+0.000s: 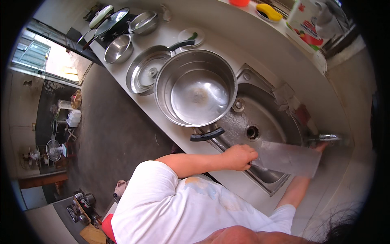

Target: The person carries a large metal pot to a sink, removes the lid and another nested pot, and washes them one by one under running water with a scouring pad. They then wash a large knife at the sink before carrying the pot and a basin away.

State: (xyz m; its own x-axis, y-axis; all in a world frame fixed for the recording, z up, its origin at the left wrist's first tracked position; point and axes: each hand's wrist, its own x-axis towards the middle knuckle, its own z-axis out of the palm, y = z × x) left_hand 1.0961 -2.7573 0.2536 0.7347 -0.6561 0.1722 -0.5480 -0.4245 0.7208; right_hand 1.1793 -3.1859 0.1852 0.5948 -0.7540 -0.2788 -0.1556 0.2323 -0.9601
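Note:
My left hand (239, 157) grips the handle of a wide cleaver over the near side of a stainless steel sink (274, 119). The cleaver's broad blade (288, 158) points right and is slightly blurred. Behind the blade, my right hand (321, 147) reaches to the chrome faucet (330, 137) at the sink's right end. The blade and blur partly hide that hand, so its grip is unclear. A large steel pot (199, 94) stands to the left, overlapping the counter and sink edge; its base inside looks shiny, with a brownish patch.
Left of the pot are a steel pan with a glass lid (149, 70), a steel bowl (118, 48) and more cookware. Behind it lies a white plate (199, 35) with something green. A yellow sponge (269, 12) and a carton (304, 27) stand on the ledge.

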